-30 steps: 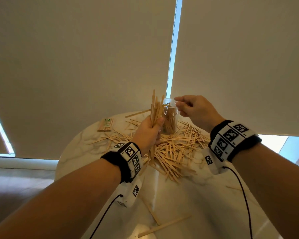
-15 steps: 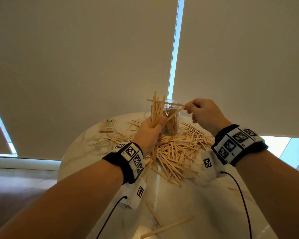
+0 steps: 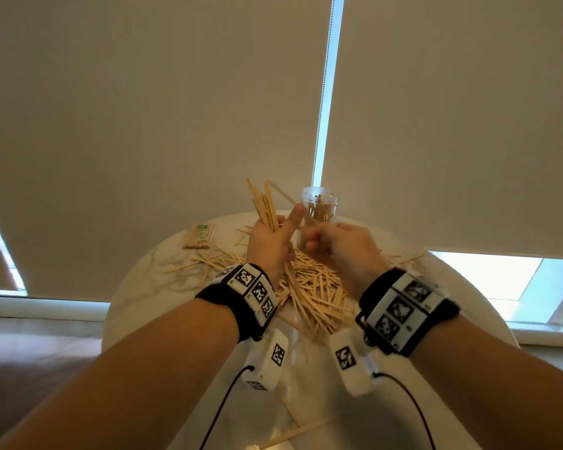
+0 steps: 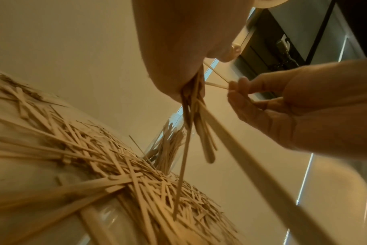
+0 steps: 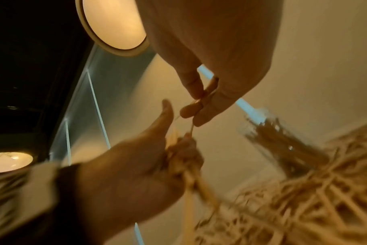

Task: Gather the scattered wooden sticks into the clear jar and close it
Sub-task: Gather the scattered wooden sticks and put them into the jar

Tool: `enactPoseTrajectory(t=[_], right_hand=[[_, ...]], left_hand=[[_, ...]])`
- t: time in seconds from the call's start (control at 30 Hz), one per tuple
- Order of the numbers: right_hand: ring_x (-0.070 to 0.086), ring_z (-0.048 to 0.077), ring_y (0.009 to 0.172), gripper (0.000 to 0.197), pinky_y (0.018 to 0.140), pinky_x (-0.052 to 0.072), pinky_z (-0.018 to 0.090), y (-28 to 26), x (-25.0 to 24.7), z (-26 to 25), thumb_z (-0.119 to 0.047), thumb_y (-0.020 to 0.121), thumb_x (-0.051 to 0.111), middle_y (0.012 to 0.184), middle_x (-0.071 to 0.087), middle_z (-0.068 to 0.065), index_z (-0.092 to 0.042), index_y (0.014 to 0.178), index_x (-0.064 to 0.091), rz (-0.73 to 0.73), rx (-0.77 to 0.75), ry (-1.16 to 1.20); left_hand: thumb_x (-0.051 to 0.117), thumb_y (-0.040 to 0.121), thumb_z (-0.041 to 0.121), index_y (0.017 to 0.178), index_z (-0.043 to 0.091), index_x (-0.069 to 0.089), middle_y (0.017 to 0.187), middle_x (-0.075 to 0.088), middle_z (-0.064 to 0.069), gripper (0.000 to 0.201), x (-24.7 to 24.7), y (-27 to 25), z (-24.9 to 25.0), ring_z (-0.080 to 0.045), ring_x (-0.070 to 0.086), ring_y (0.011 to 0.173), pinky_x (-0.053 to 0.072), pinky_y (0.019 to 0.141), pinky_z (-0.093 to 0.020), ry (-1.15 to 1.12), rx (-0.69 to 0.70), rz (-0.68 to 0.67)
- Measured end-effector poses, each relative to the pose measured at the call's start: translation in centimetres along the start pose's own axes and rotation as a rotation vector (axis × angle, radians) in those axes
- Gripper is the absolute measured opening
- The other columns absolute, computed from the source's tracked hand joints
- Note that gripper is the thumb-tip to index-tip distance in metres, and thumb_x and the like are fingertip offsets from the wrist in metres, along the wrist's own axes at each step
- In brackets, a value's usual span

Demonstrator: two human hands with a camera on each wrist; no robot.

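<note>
My left hand [image 3: 270, 237] grips an upright bundle of wooden sticks [image 3: 264, 204], raised above the table; the sticks' lower ends hang below the fist [image 4: 191, 119]. Close beside it, my right hand [image 3: 325, 241] pinches thin sticks [image 4: 217, 85] that stick out of that bundle, thumb against fingertips [image 5: 196, 107]. Behind both hands the clear jar [image 3: 319, 207] stands upright without a lid, with several sticks in it. A heap of loose sticks [image 3: 312, 287] lies on the round white table [image 3: 150, 287] under the hands.
A small wrapped pack of sticks [image 3: 199, 236] lies at the table's far left. Single sticks lie near the front edge [image 3: 293, 433]. Closed roller blinds [image 3: 143, 108] hang right behind the table. No lid shows in any view.
My right hand has come down and left from the jar's mouth to the left hand's bundle. The left hand with its bundle has shifted left, away from the jar.
</note>
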State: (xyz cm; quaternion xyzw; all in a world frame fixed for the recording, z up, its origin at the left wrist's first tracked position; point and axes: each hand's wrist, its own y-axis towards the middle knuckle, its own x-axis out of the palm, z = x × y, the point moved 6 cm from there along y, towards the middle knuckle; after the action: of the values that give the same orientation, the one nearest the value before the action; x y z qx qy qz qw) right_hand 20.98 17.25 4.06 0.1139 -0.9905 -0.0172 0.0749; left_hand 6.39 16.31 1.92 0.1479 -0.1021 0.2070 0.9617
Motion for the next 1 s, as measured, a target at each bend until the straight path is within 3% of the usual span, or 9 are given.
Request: enactPoseTrajectory(t=[0.1,0.2,0.37,0.5,0.63,0.7,0.77,0.83,1.0], right_hand=[[0.065,0.02,0.067,0.013,0.074,0.062,0.041,-1.5,1.6,1.5,-0.009,0.096,0.06,0.085,0.075,0.008,0.0,0.102,0.067,-0.065,-0.045,-0.153],[0.065,0.022,0.067,0.011,0.074,0.06,0.046,-2.4,2.4,1.5,-0.004,0.093,0.059,0.086,0.074,0.016,0.0,0.096,0.069,-0.084,-0.141,-0.335],[0.063,0.021,0.067,0.012,0.071,0.058,0.041,-3.0,3.1,1.4,-0.003,0.096,0.056,0.087,0.072,0.02,0.004,0.101,0.065,-0.136,-0.198,-0.343],[0.067,0.007,0.078,0.016,0.079,0.057,0.035,-2.7,3.4,1.7,-0.022,0.096,0.063,0.094,0.074,0.001,-0.013,0.108,0.069,-0.179,-0.237,-0.488],[0.049,0.017,0.13,0.083,0.106,0.04,0.037,-2.4,3.2,2.9,-0.066,0.084,0.062,0.146,0.047,-0.004,-0.023,0.15,0.037,-0.352,-0.126,-1.004],[0.053,0.021,0.125,0.064,0.102,0.044,0.035,-3.0,3.4,3.8,-0.057,0.093,0.056,0.139,0.054,-0.002,-0.022,0.144,0.043,-0.479,-0.089,-1.175],[0.059,0.014,0.094,0.024,0.076,0.047,0.026,-3.0,3.6,4.6,-0.037,0.103,0.047,0.107,0.064,-0.003,-0.021,0.119,0.057,-0.491,-0.1,-1.193],[0.053,0.012,0.081,0.017,0.061,0.037,0.022,-2.9,3.6,4.8,-0.02,0.103,0.041,0.094,0.061,-0.005,-0.021,0.105,0.058,-0.451,-0.147,-1.237],[0.056,0.024,0.086,0.02,0.071,0.042,0.035,-2.9,2.1,5.2,-0.015,0.1,0.036,0.094,0.062,0.005,-0.017,0.098,0.056,-0.463,-0.15,-1.399]], left_hand=[[0.083,0.055,0.072,0.12,0.014,0.049,0.1,0.066,-0.016,0.093,-0.9,0.5,0.1,-0.032,0.069,0.083,0.06,0.074,-0.043,0.043,-0.021,0.134],[0.084,0.043,0.075,0.123,0.022,0.042,0.124,0.061,-0.023,0.105,-1.7,0.6,-0.3,-0.045,0.064,0.105,0.057,0.084,-0.056,0.073,-0.073,0.216],[0.085,0.055,0.056,0.105,-0.002,0.058,0.076,0.064,-0.02,0.08,-3.0,1.2,-1.4,-0.027,0.059,0.062,0.052,0.057,-0.038,0.07,-0.158,0.263],[0.064,0.09,0.03,0.073,0.008,0.065,0.059,0.061,-0.003,0.029,-3.2,1.1,-0.9,-0.024,0.057,0.052,0.048,0.055,-0.033,0.172,-0.118,0.302],[0.055,0.098,0.032,0.073,0.011,0.06,0.06,0.059,-0.001,0.033,-4.1,1.9,-0.4,-0.02,0.054,0.045,0.049,0.052,-0.032,0.136,-0.057,0.368],[0.055,0.1,0.031,0.08,0.012,0.058,0.061,0.058,0.001,0.028,-4.0,2.0,-0.2,-0.015,0.049,0.041,0.045,0.047,-0.028,0.033,-0.05,0.362],[0.054,0.101,0.031,0.086,0.013,0.057,0.063,0.057,0.001,0.023,-3.6,2.0,0.0,-0.014,0.046,0.041,0.042,0.045,-0.027,-0.058,-0.061,0.344],[0.051,0.102,0.034,0.09,0.017,0.054,0.062,0.056,0.002,0.021,-3.4,2.0,0.2,-0.014,0.045,0.041,0.042,0.047,-0.028,-0.119,-0.088,0.326],[0.047,0.103,0.038,0.088,0.019,0.052,0.061,0.049,0.004,0.024,-4.7,2.7,2.2,-0.01,0.046,0.053,0.045,0.061,-0.032,-0.167,-0.05,0.35]])
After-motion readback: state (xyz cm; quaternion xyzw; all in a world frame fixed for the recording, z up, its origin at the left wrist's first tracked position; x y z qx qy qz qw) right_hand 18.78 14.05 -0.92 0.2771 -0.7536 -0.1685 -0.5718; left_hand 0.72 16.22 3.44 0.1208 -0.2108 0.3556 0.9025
